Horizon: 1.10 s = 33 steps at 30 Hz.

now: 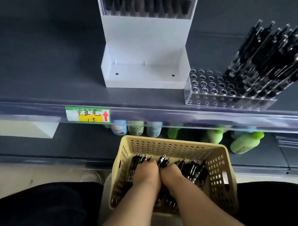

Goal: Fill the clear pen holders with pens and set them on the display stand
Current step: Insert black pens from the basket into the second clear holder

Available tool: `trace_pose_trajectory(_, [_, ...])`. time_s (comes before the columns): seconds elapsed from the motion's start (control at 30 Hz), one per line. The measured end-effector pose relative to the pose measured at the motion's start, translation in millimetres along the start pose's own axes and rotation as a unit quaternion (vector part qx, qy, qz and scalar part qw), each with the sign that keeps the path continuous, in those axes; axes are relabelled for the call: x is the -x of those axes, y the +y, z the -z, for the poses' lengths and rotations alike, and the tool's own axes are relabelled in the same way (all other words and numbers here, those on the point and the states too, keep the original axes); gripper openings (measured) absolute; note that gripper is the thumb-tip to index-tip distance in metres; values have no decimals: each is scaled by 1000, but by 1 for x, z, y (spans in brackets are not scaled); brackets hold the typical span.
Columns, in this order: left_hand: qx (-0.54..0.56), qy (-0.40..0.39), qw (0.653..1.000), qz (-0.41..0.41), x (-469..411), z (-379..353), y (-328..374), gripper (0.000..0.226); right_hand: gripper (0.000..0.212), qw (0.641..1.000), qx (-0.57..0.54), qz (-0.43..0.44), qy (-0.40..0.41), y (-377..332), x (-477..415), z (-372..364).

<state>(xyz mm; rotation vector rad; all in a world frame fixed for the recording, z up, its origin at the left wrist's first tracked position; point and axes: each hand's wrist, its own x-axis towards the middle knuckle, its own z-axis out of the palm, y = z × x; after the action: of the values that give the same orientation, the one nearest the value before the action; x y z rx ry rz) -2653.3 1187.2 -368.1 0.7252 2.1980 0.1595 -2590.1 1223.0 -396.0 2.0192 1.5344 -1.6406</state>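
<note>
— Condition of clear pen holder (218,90)?
— Transparent acrylic block, drilled with rows of round holes. Right half packed with black pens (271,54), clips and tips glinting silver, barrels leaning right. Left rows of holes unfilled. Standing on the dark shelf (38,62), right of the display stand (146,50), just beside it, near the shelf's front lip.

— Display stand?
— Frosted white plastic, stepped shape: low open tray in front with two small dark dots on its floor, tall back panel. On top, a second clear holder (146,2) carrying a row of black pens, upright.

— Loose stock?
— Heaped in a pale yellow plastic basket (218,176), walls perforated with round holes, one slot handle on the right wall. Sitting low, between the knees, in front of the shelf edge.

— Hands?
— Both inside the basket, pressed side by side. Left hand (146,175) curled closed around a bunch of pens; right hand (171,176) likewise closed on pens, fingertips buried among the barrels.

— Other items noted?
— Green and yellow price label (88,114) with a red arrow on the clear shelf rail. Green and pale blue bottles (246,143) on the level below, blurred.
</note>
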Motion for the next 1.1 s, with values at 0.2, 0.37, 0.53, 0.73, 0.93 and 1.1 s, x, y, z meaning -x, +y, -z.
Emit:
trace_pose_trajectory(0.2, [-74, 32, 996, -42, 11, 3, 6, 33, 30, 1000, -7, 4, 15, -3, 13, 11])
trace_pose_trajectory(0.37, [157, 23, 987, 34, 28, 12, 2, 40, 21, 998, 15, 60, 16, -7, 32, 18])
trace_pose_trajectory(0.53, [338, 64, 939, 19, 67, 33, 11, 44, 33, 981, 46, 158, 101, -24, 74, 38])
trace_pose_trajectory(0.73, [247, 118, 952, -138, 113, 71, 34, 37, 22, 936, 87, 302, 160, -54, 131, 78])
trace_pose_trajectory(0.93, [162, 224, 900, -336, 158, 131, 72, 33, 18, 854, 96, 450, 242, -101, 184, 158])
trace_pose_trajectory(1.1, [222, 222, 857, -409, 162, 170, 107, 28, 14, 795, -14, 520, 313, -136, 229, 226])
